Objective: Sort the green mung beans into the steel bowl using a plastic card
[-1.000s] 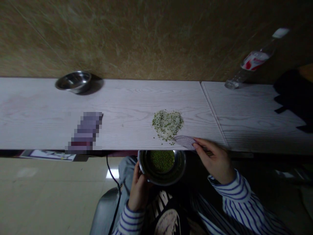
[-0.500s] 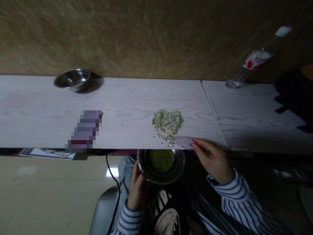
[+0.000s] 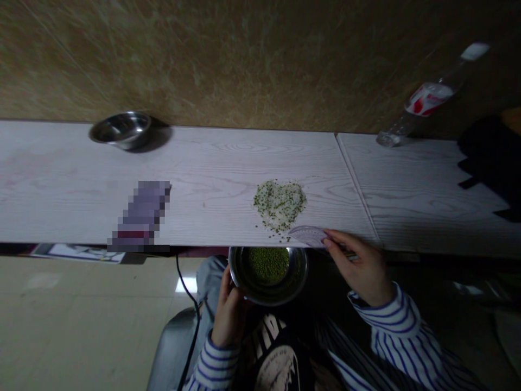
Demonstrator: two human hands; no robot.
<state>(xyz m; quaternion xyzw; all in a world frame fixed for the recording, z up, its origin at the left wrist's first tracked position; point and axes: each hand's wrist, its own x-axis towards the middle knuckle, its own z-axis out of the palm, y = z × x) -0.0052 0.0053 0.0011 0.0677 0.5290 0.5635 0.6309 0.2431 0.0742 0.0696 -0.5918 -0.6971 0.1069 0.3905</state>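
Note:
A heart-shaped heap of green beans mixed with white grains [image 3: 279,205] lies on the pale wooden table [image 3: 211,179]. My right hand [image 3: 360,267] is closed on a small pale card [image 3: 307,235] that rests on the table's near edge, just below the heap. My left hand [image 3: 229,312] grips the left side of a steel bowl [image 3: 299,271], held under the table edge over my lap. Green beans [image 3: 267,264] fill the bowl's bottom.
A second, empty steel bowl [image 3: 120,129] stands at the back left against the wall. A plastic water bottle [image 3: 425,98] leans at the back right. A blurred flat object [image 3: 141,216] lies near the front edge. Dark cloth [image 3: 490,163] covers the far right. A cable [image 3: 191,304] hangs below.
The view has shifted slightly. Both hands, the card and the bowl stay nearly where they were.

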